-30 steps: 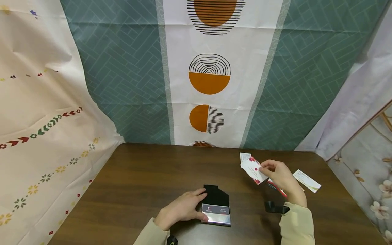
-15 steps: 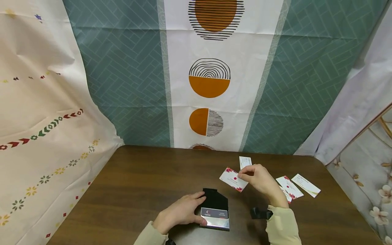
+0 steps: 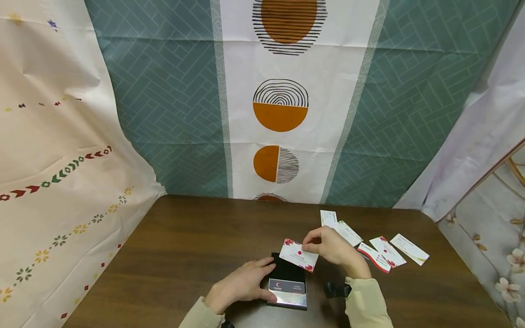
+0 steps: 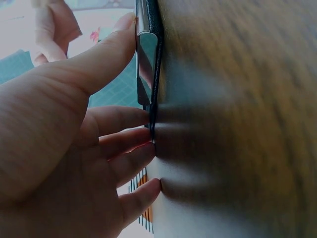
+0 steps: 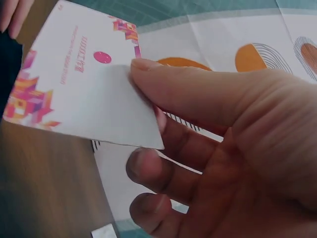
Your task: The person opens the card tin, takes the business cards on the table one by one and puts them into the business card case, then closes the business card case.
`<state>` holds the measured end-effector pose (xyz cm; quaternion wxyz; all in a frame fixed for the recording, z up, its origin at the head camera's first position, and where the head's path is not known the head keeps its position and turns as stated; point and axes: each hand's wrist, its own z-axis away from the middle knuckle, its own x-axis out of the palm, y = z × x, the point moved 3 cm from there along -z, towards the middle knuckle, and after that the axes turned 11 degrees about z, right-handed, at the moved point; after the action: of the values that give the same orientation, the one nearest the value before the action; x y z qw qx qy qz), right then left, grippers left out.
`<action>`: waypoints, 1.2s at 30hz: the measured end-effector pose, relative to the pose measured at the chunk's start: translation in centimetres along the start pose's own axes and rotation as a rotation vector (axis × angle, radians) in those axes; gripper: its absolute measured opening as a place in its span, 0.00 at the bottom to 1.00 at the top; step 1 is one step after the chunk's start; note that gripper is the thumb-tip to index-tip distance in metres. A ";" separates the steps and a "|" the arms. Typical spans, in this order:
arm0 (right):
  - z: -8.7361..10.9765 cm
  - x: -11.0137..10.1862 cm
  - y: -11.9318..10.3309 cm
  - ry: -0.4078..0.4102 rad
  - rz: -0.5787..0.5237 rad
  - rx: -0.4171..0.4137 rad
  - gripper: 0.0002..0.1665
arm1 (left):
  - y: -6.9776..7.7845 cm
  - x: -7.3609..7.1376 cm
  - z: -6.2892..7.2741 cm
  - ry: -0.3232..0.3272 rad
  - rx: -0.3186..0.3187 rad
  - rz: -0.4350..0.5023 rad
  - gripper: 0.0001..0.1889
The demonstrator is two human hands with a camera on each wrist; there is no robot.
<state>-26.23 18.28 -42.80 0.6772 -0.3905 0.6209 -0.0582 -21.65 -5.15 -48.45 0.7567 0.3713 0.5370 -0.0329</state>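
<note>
A white business card [image 3: 296, 256] with pink-red corner patterns is pinched between the thumb and fingers of my right hand [image 3: 334, 248], above the black flap of an open card case [image 3: 287, 287]. In the right wrist view, the card [image 5: 84, 74] tilts away from the thumb. The case lies on the table, its silver-and-grey metal front towards me, with the flap spread to the far side. My left hand [image 3: 242, 284] rests at the case's left side. Its thumb presses on the metal front; its extended fingertips touch the flap edge and the tabletop in the left wrist view.
Several business cards lie spread on the right of the brown table [image 3: 197, 237]: one at the back [image 3: 328, 217], a white one [image 3: 348, 233], a red-edged one [image 3: 374, 258], a floral one [image 3: 387, 252], and a green-edged one [image 3: 410, 249]. Patterned cloths hang around the table.
My right hand has carried the floral card left and nearer, from over the scattered cards to above the flap. My left hand has stayed on the case.
</note>
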 end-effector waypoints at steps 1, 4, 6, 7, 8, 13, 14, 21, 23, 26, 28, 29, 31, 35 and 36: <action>-0.1 0.2 -0.1 -0.015 0.005 -0.008 0.03 | 0.0 0.0 0.0 0.003 0.001 0.001 0.45; -0.2 0.7 -0.3 -0.054 0.019 -0.035 0.05 | 0.0 0.0 0.0 0.012 0.006 0.005 0.45; -0.2 1.0 -0.4 -0.080 0.031 -0.048 0.06 | 0.1 0.0 0.0 0.019 0.011 0.005 0.45; -0.3 1.2 -0.6 -0.095 0.028 -0.054 0.06 | 0.1 0.0 0.1 0.023 0.013 0.005 0.45; -0.3 1.4 -0.6 -0.111 0.029 -0.057 0.06 | 0.1 0.0 0.2 0.023 0.012 0.006 0.45; -0.6 2.3 -1.0 -0.170 0.028 -0.099 0.07 | 0.1 0.0 0.3 0.031 0.026 0.012 0.45; -0.6 2.5 -1.1 -0.181 0.031 -0.105 0.08 | 0.1 0.0 0.3 0.030 0.026 0.015 0.46; -0.8 3.6 -1.5 -0.257 0.050 -0.086 0.09 | -0.1 0.1 0.1 0.041 0.024 0.010 0.44; -0.9 3.9 -1.7 -0.265 0.063 -0.089 0.10 | -0.2 0.1 0.0 0.045 0.018 0.009 0.43; -1.0 4.2 -1.9 -0.276 0.078 -0.088 0.10 | -0.2 0.2 0.0 0.042 0.006 0.018 0.43; -1.0 4.4 -2.0 -0.282 0.079 -0.085 0.10 | -0.2 0.2 0.0 0.041 0.001 0.024 0.43; -1.0 4.4 -2.0 -0.285 0.079 -0.081 0.11 | -0.3 0.1 0.0 0.041 0.000 0.028 0.43; -1.0 4.4 -2.0 -0.288 0.083 -0.075 0.11 | -0.3 0.1 0.0 0.041 0.000 0.032 0.43; -1.0 4.4 -1.9 -0.282 0.102 -0.071 0.11 | -0.3 0.1 -0.1 0.043 0.008 0.039 0.44; -1.0 4.4 -1.9 -0.280 0.109 -0.073 0.12 | -0.3 0.1 -0.1 0.042 0.011 0.037 0.44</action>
<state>-25.36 14.03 -45.10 0.7447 -0.3849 0.5424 0.0563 -21.82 -5.27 -48.72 0.7437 0.3860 0.5456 -0.0138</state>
